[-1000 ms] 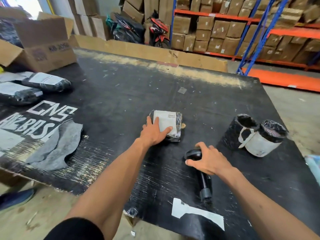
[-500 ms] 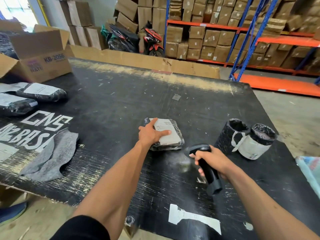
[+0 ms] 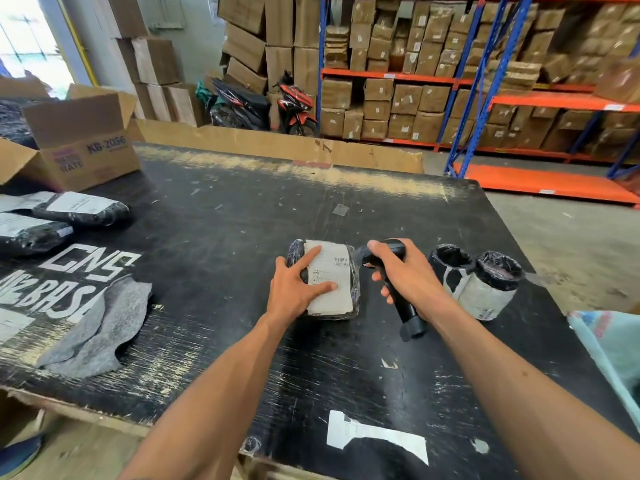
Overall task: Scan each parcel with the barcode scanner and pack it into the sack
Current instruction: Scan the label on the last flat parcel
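Left hand (image 3: 294,292): pressed flat, fingers spread, on black plastic-wrapped parcel with white label (image 3: 329,282) (mid scuffed black bench (image 3: 214,237)).
Right hand (image 3: 403,271): clenched round black handheld barcode scanner (image 3: 398,292), at parcel's 3 o'clock.

Sack (image 3: 613,344) — cropped at right edge

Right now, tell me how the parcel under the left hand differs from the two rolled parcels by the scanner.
The flat parcel lies label-up, pinned by the left hand; the rolled parcels lie untouched. It is blocky; they are cylindrical. All have black wrap and white labels.
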Tool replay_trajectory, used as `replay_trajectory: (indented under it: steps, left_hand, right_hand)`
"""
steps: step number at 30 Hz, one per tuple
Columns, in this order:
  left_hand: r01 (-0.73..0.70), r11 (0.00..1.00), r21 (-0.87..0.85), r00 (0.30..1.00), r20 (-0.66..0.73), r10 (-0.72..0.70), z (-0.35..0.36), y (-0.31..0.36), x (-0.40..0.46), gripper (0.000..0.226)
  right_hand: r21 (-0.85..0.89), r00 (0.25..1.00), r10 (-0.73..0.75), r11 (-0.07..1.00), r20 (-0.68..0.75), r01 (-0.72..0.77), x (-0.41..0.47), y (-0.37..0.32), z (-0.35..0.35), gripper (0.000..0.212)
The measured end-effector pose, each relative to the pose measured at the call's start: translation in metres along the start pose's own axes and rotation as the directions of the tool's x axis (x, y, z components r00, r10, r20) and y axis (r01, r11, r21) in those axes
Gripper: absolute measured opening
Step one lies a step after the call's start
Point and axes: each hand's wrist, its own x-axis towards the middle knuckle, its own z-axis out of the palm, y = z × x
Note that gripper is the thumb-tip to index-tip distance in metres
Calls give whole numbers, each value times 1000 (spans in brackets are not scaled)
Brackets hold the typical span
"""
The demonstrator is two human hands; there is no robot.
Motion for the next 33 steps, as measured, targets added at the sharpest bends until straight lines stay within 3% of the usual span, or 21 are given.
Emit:
replay_trajectory:
  steps: [10, 20, 33]
  left_hand:
    - [-42, 997, -65, 997, -60, 38, -12, 6, -15, 83]
    - [-15, 947, -322, 998, -55, -3, -10, 8, -24, 82]
    - [-13, 890, -455, 997, -73, -22, 1, 26, -31, 80]
  right_hand:
    - [-30, 997, -71, 997, -41, 70, -12, -2, 5, 50]
    - [12, 997, -70, 997, -18, 71, -19, 5, 6, 52]
    - [32, 997, -77, 996, -6, 77, -21, 4, -8, 48]
